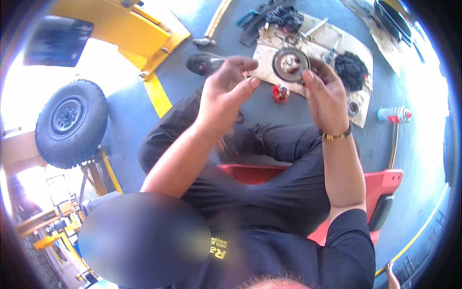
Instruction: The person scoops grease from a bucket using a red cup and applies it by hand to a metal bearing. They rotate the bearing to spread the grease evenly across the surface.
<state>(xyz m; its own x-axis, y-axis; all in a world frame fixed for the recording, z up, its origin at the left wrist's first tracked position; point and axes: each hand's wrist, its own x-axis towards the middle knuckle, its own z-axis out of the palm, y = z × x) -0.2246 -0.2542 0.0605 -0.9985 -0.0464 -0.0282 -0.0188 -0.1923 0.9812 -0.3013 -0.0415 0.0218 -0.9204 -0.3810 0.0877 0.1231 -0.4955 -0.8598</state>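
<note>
My right hand (326, 91) is closed on the edge of a round, ring-shaped metal part (284, 75), thumb on the near side. The part is held up over a sheet of stained cardboard (269, 52) on the floor. To its left my left hand (225, 91) is raised, its thumb and fingers apart with nothing between them. Just below the metal part, a small red container (280, 94) stands by the cardboard's edge; its contents are too small to make out. A small metal ring (353, 107) lies near the cardboard's right corner.
Black crumpled cloths (351, 71) and a long metal tool (315, 27) lie on the cardboard. To the right is a spray can (394, 114); at the upper left lies a hammer (211, 28). A large wheel (67, 115) and yellow machinery (144, 41) are on the left.
</note>
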